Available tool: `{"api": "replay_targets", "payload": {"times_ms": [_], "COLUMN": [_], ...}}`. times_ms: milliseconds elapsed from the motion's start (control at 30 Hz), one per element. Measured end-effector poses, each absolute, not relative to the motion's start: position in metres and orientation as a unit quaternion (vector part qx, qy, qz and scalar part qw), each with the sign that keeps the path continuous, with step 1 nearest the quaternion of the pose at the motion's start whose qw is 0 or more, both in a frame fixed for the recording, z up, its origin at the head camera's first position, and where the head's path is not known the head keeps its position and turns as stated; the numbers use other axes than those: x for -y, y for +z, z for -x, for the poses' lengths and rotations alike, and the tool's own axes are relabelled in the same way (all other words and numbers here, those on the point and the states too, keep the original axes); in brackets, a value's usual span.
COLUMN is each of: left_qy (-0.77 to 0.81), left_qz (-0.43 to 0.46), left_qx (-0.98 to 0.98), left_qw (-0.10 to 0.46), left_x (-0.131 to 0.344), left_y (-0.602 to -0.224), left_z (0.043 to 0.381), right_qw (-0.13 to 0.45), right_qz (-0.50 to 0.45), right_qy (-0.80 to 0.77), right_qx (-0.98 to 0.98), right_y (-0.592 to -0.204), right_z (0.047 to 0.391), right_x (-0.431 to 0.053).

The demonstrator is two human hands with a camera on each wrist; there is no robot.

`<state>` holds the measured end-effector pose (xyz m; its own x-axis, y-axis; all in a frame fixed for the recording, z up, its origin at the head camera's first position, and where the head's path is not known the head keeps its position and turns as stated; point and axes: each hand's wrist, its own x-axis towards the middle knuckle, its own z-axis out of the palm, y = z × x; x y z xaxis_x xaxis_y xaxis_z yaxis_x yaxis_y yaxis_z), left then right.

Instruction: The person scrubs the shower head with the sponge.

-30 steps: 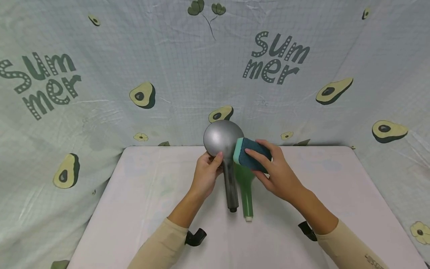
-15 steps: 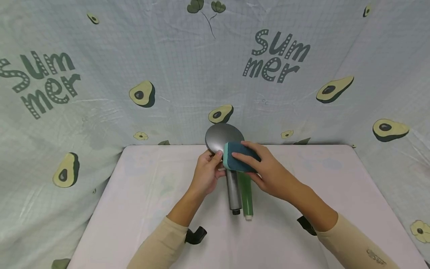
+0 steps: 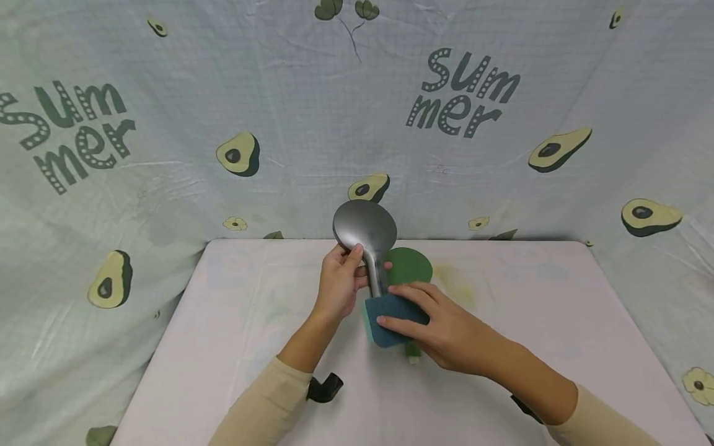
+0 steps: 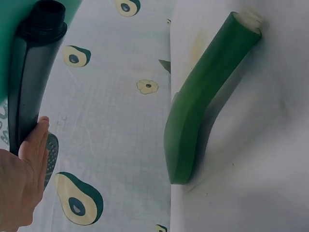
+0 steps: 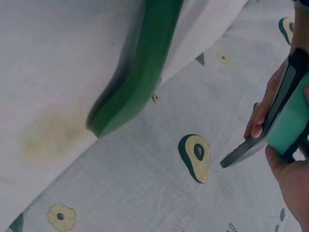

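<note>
My left hand [image 3: 337,288] grips a grey shower head [image 3: 365,224] near its neck, thumb on the back of the round head, and holds it above the table. With my right hand [image 3: 449,328] I hold a dark blue and mint sponge [image 3: 390,319] over the handle. The right wrist view shows the mint side of the sponge [image 5: 288,126] right against the handle. In the head view the sponge hides most of that handle; the handle's black threaded end [image 4: 47,21] shows in the left wrist view. Below lies a green shower head [image 3: 409,265], its handle mostly covered by my right hand and sponge.
The white-covered table [image 3: 262,303] ends at a hanging cloth [image 3: 301,124] printed with avocados and letters. A yellowish stain [image 3: 454,285] marks the cover right of the green shower head. A black wrist-worn piece [image 3: 325,389] sits below the left forearm.
The sponge has moved from beside the round head, across the neck, down to the lower handle. The grey shower head has shifted slightly left and tilted. The green shower head stays in place.
</note>
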<state>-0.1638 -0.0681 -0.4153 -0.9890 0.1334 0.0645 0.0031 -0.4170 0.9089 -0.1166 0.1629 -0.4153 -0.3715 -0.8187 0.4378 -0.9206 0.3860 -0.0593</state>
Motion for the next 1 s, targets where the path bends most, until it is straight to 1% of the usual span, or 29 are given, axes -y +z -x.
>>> {"api": "replay_targets", "payload": {"times_ms": [200, 300, 400, 500, 600, 767, 867, 1000], "left_qy": [0.836, 0.838, 0.836, 0.829, 0.813, 0.769, 0.744, 0.716], "left_qz": [-0.025, -0.022, -0.023, -0.031, -0.034, -0.047, -0.047, -0.047], "left_qx": [-0.548, -0.543, -0.545, -0.556, -0.58, -0.637, -0.666, -0.695], "left_qw": [0.025, 0.039, 0.049, 0.041, 0.025, 0.002, -0.012, -0.041], "left_x": [0.062, 0.06, 0.06, 0.06, 0.061, 0.062, 0.061, 0.06], "left_y": [-0.415, -0.415, -0.414, -0.413, -0.414, -0.416, -0.418, -0.419], "left_z": [0.163, 0.162, 0.161, 0.161, 0.163, 0.165, 0.165, 0.164], "right_qw": [0.208, 0.218, 0.221, 0.222, 0.217, 0.175, 0.162, 0.194], "right_qz": [-0.46, -0.421, -0.412, -0.442, -0.483, -0.529, -0.53, -0.492], "right_qy": [0.152, 0.166, 0.163, 0.122, 0.057, -0.049, -0.078, -0.069], "right_qx": [0.85, 0.865, 0.869, 0.86, 0.846, 0.829, 0.829, 0.846], "right_y": [-0.407, -0.404, -0.4, -0.398, -0.397, -0.399, -0.397, -0.392], "right_z": [0.148, 0.161, 0.165, 0.159, 0.146, 0.119, 0.113, 0.123], "right_x": [-0.154, -0.154, -0.156, -0.157, -0.154, -0.148, -0.145, -0.142]}}
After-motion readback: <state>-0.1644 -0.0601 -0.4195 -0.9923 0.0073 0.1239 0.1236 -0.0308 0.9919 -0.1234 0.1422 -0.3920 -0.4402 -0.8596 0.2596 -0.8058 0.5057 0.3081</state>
